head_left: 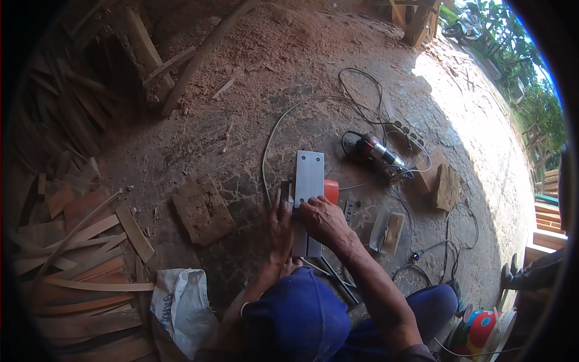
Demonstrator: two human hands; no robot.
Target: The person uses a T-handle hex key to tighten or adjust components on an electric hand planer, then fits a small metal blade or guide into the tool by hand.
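An electric planer (310, 175) with an orange body stands bottom up in front of me, its flat metal sole facing upward. Along its left side lies my left hand (281, 224), closed against the planer and steadying it. My right hand (324, 218) rests on the sole from the right, fingers curled down near the middle of the plate. Whatever those fingertips pinch, if anything, is hidden beneath them. Just right of the planer lies a small dark slotted piece (349, 212).
A corded red-and-black power tool (377, 151) lies near a socket strip (407, 134), with loose cables around. Wooden blocks (446, 187) sit to the right, a rough slab (203, 209) to the left. Wood strips (84, 265), a white sack (184, 311) and a cable reel (479, 332) lie nearer.
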